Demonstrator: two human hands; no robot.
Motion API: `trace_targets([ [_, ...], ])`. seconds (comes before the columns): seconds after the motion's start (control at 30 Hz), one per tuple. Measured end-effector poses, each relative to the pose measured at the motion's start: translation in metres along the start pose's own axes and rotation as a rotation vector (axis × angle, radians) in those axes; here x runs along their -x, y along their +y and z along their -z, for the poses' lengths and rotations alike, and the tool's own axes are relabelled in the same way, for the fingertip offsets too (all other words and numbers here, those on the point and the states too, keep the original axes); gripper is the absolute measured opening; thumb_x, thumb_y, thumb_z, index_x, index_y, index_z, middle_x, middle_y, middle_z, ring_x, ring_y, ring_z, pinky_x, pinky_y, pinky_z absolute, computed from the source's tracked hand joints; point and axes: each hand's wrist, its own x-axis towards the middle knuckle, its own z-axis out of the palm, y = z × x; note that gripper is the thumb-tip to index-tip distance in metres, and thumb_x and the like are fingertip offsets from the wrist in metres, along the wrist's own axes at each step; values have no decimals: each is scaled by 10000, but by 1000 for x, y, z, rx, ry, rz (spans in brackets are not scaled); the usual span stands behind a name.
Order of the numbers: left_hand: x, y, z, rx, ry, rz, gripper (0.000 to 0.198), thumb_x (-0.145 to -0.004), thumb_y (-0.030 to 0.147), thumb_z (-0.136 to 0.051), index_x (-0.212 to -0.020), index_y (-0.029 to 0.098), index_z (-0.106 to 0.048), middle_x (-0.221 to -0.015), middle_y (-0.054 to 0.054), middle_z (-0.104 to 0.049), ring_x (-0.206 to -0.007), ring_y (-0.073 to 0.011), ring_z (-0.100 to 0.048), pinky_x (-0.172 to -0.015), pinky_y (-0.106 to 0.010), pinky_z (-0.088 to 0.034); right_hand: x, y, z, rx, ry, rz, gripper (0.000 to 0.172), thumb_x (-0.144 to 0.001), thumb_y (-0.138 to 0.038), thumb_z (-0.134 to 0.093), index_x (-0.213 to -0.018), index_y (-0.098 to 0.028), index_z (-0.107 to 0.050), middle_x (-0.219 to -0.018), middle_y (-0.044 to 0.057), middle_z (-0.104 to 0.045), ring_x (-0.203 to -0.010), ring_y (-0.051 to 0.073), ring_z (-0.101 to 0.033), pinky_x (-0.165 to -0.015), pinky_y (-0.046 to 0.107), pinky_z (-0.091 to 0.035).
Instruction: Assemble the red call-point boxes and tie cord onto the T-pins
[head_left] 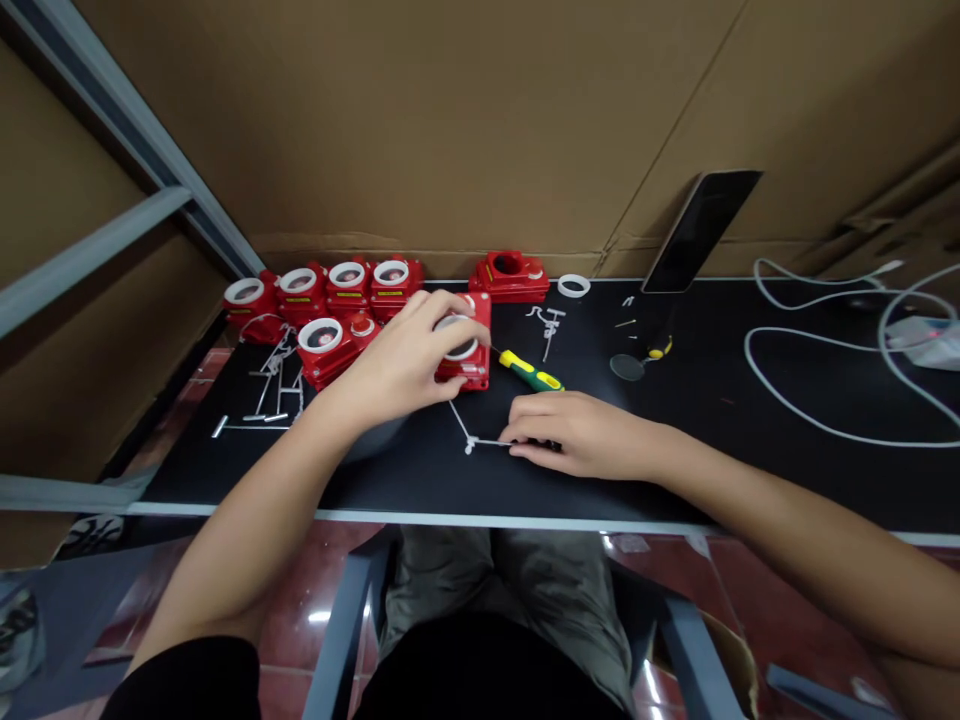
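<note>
My left hand (420, 345) is curled over a red box (480, 375) with a white ring (459, 350) around its round window, thumb and fingers gripping it. Low over the black tabletop, my right hand (574, 435) has its fingers closed on the end of a thin pale rod (491, 442). A small knot of white cord lies at the rod's other end, and a cord runs up from it toward the red box. A yellow and green screwdriver (531, 372) lies between the box and my right hand.
Several red boxes with white rings (349, 285) line the back left. Small silver hammers (255, 415) lie in front. Behind stand a ringless red box (510, 277), a loose white ring (574, 286) and a propped black phone (701, 230). A glass disc (627, 367) and white cable (795, 425) lie rightward.
</note>
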Motion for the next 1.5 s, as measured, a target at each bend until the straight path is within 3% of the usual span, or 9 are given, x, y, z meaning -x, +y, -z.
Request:
trace_targets([
  [0.33, -21, -48, -37, -186, 103, 205, 525, -989, 34, -695, -1480, 216, -731, -1696, -196, -614, -1609, -396, -568, -1350, -629, -522, -36, -8, -12, 156, -11, -301, 527, -1117, -139, -567, -1633, -141, -674, -1301, 192, -745, -1113, 292, -760, -1006, 472, -690],
  [0.47, -23, -53, -39, -226, 175, 284, 503, -1001, -17, -600, -1396, 237, -781, -1651, -196, -641, -1561, -427, -560, -1344, -688, -491, -57, -12, -21, 139, 38, -357, 493, -1098, -64, -507, -1527, -142, -736, -1303, 193, -725, -1110, 273, -750, -1065, 459, -671],
  [0.8, -5, -16, -1, -105, 481, 254, 276, -1100, 117, -525, -1205, 198, -766, -1220, -109, -763, -1125, -267, -733, -1022, -394, -613, -99, -25, -37, -110, 76, 24, 340, -1085, -136, -705, -1417, -186, -763, -1532, 141, -756, -1448, 193, -751, -1281, 349, -619],
  [0.83, -4, -10, 3, -96, 454, 250, 270, -1093, 117, -507, -1154, 189, -760, -1176, -111, -766, -1109, -267, -732, -1013, -389, -605, -97, -26, -34, -110, 56, 68, 325, -1092, -136, -696, -1405, -184, -769, -1537, 133, -767, -1450, 180, -754, -1279, 328, -617],
  [0.97, -6, 6, 11, -36, -75, 207, 229, -1002, 97, -547, -912, 207, -725, -947, -59, -778, -903, -228, -741, -877, -328, -580, -70, -20, -9, -29, -2, 110, 275, -1147, -159, -580, -1298, -205, -805, -1315, 76, -856, -1197, 160, -822, -1090, 295, -668],
  [1.1, -8, 10, 7, -39, -370, 223, 203, -954, 115, -612, -823, 226, -719, -844, -25, -805, -764, -207, -745, -750, -299, -543, -39, 22, 33, 188, 72, -115, 288, -1111, -197, -556, -1210, -182, -826, -1201, 148, -838, -1138, 283, -787, -1093, 461, -624],
  [1.2, -3, 6, 5, -154, -498, 357, 202, -982, 164, -600, -865, 219, -756, -841, -75, -830, -770, -270, -784, -726, -342, -558, -29, 72, 63, 304, 169, -347, 336, -1082, -205, -532, -1268, -158, -807, -1271, 203, -803, -1162, 338, -763, -1077, 515, -621],
  [1.3, 2, 1, 9, -301, -565, 496, 237, -1023, 215, -575, -993, 177, -807, -926, -166, -866, -897, -363, -847, -790, -396, -613, -35, 115, 83, 362, 227, -481, 490, -1042, -230, -585, -1491, -91, -724, -1492, 267, -731, -1408, 417, -695, -1274, 620, -548],
  [1.5, 0, 4, 16, -396, -606, 582, 331, -1066, 219, -521, -1188, 112, -810, -1138, -250, -884, -1071, -439, -875, -920, -480, -662, -76, 156, 85, 362, 149, -559, 909, -929, -476, -879, -1722, -143, -583, -1703, 237, -641, -1585, 460, -599, -1353, 643, -525],
])
